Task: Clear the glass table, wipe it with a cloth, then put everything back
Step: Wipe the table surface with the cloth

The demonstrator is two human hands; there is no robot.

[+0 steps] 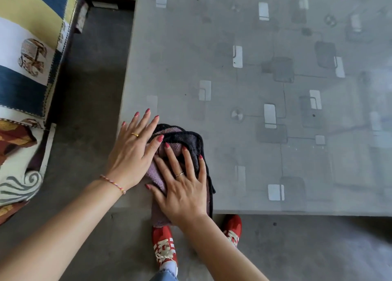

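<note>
A folded purple and dark cloth (186, 140) lies on the near left corner of the glass table (265, 79), with one end hanging over the front edge. My left hand (132, 151) lies flat with fingers spread, its thumb and palm edge on the cloth's left side and its fingers on the glass. My right hand (183, 187) presses flat on top of the cloth, fingers spread. Neither hand grips the cloth. The patterned table top carries nothing else in view.
A sofa with a patterned blue, yellow and white cover (29, 53) stands at the left, with a strip of grey floor (89, 90) between it and the table. My feet in red shoes (164, 246) stand at the table's front edge.
</note>
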